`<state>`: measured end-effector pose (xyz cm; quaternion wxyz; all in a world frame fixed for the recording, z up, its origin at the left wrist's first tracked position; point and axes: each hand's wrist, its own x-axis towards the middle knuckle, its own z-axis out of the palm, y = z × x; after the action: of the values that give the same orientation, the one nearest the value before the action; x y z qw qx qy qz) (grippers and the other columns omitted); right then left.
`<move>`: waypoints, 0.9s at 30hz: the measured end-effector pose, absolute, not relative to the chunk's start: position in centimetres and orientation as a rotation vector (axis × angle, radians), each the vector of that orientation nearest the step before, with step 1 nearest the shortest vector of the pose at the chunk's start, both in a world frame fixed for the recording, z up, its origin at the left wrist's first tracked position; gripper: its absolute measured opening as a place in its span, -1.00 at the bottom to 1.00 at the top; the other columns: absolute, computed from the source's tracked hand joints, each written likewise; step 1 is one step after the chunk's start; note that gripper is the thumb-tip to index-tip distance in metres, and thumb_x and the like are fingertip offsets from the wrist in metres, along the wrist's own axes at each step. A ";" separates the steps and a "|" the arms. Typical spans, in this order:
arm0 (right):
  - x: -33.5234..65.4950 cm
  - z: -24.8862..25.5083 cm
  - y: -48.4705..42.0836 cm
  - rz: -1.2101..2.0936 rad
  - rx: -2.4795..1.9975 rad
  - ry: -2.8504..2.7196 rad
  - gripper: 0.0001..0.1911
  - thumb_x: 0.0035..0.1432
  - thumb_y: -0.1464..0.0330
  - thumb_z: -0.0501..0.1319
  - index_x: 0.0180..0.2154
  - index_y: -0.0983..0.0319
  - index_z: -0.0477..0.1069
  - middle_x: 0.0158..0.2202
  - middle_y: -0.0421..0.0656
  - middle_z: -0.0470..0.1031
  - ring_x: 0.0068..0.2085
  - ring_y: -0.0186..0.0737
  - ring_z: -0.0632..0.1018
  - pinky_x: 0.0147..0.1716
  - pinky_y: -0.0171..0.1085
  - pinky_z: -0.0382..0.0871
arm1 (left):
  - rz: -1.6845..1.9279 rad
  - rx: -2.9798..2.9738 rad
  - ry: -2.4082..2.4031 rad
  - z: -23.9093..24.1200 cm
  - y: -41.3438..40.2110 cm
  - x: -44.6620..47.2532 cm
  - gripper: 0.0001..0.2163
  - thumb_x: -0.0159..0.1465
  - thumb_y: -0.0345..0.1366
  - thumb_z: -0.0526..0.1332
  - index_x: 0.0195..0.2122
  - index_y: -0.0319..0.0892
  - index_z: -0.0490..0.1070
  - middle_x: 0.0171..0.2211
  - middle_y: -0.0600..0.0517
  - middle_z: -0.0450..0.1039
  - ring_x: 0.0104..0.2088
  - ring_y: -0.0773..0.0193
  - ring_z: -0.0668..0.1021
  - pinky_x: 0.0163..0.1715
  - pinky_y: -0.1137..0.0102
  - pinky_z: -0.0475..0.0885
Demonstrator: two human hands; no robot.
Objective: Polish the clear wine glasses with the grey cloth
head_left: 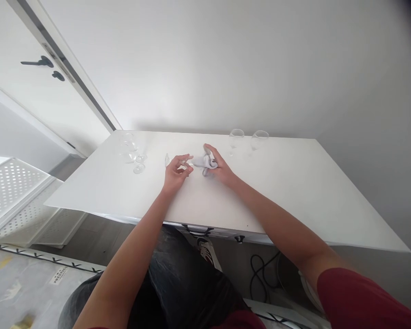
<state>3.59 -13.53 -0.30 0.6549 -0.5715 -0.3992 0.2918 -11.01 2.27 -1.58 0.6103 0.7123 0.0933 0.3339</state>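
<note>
Over the middle of the white table (281, 196), my left hand (175, 173) is closed round the stem of a clear wine glass (178, 161) lying on its side, its foot pointing left. My right hand (218, 167) is closed on a grey cloth (205, 163) wrapped round the bowl end of that glass. Both forearms reach forward from the near edge.
Two clear wine glasses (132, 151) stand at the table's far left, two more wine glasses (248, 139) upright at the far middle near the wall. A white perforated rack (17, 196) sits left of the table. Cables (260, 274) lie on the floor under the near edge.
</note>
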 end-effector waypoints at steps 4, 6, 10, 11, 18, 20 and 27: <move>2.4 -0.1 -13.5 0.787 -1.121 -0.881 0.08 -0.11 0.40 0.31 0.46 -0.05 0.05 -0.15 -0.25 0.43 -0.15 -0.15 0.47 -0.12 -0.24 0.39 | 0.752 1.629 0.187 -1.8 2.6 -10.9 -0.50 0.18 -0.09 0.48 0.13 -0.08 0.51 -0.16 -0.07 0.54 -0.20 0.22 0.58 -0.42 0.43 0.54; 2.1 0.2 -13.4 0.755 -1.159 -0.961 -0.01 -0.05 0.39 0.28 0.43 -0.02 0.12 -0.13 -0.23 0.42 -0.14 -0.14 0.45 -0.11 -0.23 0.38 | 0.764 1.624 0.187 -1.9 2.7 -10.9 -0.48 0.18 -0.08 0.48 0.13 -0.10 0.49 -0.12 -0.10 0.57 -0.19 0.20 0.59 -0.43 0.44 0.52; 2.3 0.3 -13.2 0.591 -1.385 -1.187 -0.23 0.06 0.42 0.21 0.34 0.07 0.25 -0.25 -0.22 0.36 -0.28 -0.18 0.36 -0.17 -0.19 0.35 | 0.779 1.667 0.232 -1.9 2.9 -11.0 -0.52 0.23 -0.05 0.44 0.12 -0.08 0.46 0.05 -0.15 0.58 -0.11 0.17 0.60 -0.45 0.46 0.48; 2.4 0.1 -13.2 0.572 -1.420 -1.213 -0.22 0.08 0.43 0.20 0.36 0.07 0.21 -0.28 -0.24 0.33 -0.32 -0.20 0.33 -0.18 -0.19 0.35 | 0.772 1.681 0.236 -1.9 3.0 -11.0 -0.52 0.24 -0.05 0.43 0.13 -0.08 0.46 0.04 -0.14 0.58 -0.11 0.17 0.60 -0.44 0.46 0.49; 3.4 -0.7 -13.1 0.711 -1.219 -1.093 -0.06 0.03 0.38 0.26 0.43 0.04 0.04 -0.19 -0.21 0.37 -0.17 -0.13 0.43 -0.11 -0.20 0.38 | 0.740 1.804 0.226 -2.0 2.8 -11.2 -0.48 0.17 -0.02 0.47 0.12 -0.08 0.50 -0.08 -0.06 0.59 -0.18 0.21 0.60 -0.33 0.40 0.52; 3.8 -0.7 -13.0 0.681 -1.258 -1.172 -0.16 0.04 0.38 0.25 0.37 0.09 0.15 -0.20 -0.19 0.39 -0.19 -0.14 0.42 -0.10 -0.17 0.37 | 0.741 1.814 0.236 -1.8 2.6 -11.1 -0.49 0.18 -0.02 0.47 0.10 -0.07 0.49 -0.01 -0.09 0.59 -0.16 0.20 0.60 -0.35 0.40 0.52; 3.0 -1.1 -12.6 0.595 -1.376 -1.181 -0.07 0.02 0.41 0.21 0.43 0.07 0.07 -0.21 -0.20 0.44 -0.24 -0.17 0.42 -0.06 -0.15 0.37 | 0.729 1.755 0.300 -2.1 3.0 -10.7 -0.49 0.21 0.01 0.44 0.13 -0.08 0.49 -0.17 -0.06 0.56 -0.23 0.21 0.59 -0.51 0.46 0.47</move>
<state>2.98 -12.60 -1.12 0.5783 -0.5883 -0.5048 0.2543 -10.75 2.95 -2.10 0.5719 0.7484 0.1279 0.3107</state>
